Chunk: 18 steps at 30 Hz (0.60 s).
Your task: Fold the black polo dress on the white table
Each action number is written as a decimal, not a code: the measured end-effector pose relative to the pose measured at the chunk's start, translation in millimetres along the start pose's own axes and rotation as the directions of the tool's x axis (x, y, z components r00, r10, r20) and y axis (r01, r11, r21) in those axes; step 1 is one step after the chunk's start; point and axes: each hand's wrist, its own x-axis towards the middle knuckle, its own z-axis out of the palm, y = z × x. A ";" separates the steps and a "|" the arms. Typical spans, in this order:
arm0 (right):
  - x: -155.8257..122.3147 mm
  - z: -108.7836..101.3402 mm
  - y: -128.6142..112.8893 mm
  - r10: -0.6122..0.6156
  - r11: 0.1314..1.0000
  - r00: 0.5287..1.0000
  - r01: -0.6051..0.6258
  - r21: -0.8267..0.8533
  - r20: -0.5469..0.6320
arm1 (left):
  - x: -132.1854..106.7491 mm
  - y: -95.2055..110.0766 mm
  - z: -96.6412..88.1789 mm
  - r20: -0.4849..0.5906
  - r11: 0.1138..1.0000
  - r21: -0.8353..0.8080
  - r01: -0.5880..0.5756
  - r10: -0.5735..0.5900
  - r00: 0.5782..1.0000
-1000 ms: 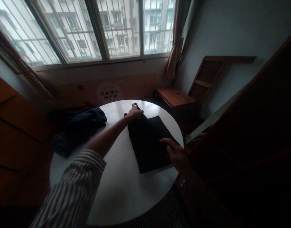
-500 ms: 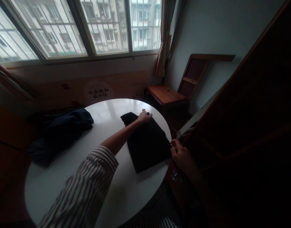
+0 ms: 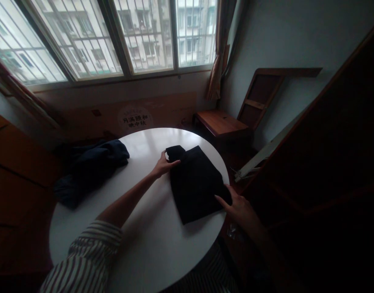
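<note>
A folded black garment (image 3: 196, 183) lies on the right part of a round white table (image 3: 144, 228). My left hand (image 3: 164, 165) rests at the garment's far left edge, thumb and fingers spread against the cloth. On the garment's near right edge, close to the table rim, sits my right hand (image 3: 238, 207) with its fingers stretched over the fabric. Neither hand lifts the cloth. My left arm, in a striped sleeve, reaches across the table.
A heap of dark blue clothing (image 3: 89, 167) lies on the table's far left side. Behind the table stand a wooden chair (image 3: 232, 118) and a cardboard panel with printed characters (image 3: 135, 118) under the window. A dark wooden surface (image 3: 327, 162) fills the right.
My left hand has moved from the garment's far top edge to its left edge. My right hand has shifted from the table rim onto the garment's near right edge.
</note>
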 end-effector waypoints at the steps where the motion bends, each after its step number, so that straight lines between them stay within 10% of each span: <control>1: 0.7 -0.1 0.9 -0.013 1.000 1.000 0.013 0.007 -0.004 | 2.9 -0.8 4.6 -0.027 1.000 -0.013 -0.026 0.026 0.999; 6: 2.5 -3.1 -4.9 -0.130 0.979 0.991 0.130 0.158 -0.008 | 6.7 -2.0 -2.9 -0.107 0.998 -0.024 -0.057 0.054 0.993; 11: -11.4 14.0 -43.1 -0.325 0.898 0.944 0.286 0.334 0.065 | -18.0 -12.5 -61.5 -0.196 0.998 0.029 -0.064 0.068 0.978; 18: -13.4 23.0 -90.4 -0.385 0.923 0.907 0.380 0.066 0.171 | -39.8 -33.9 -124.5 -0.145 0.991 0.075 0.111 -0.100 0.984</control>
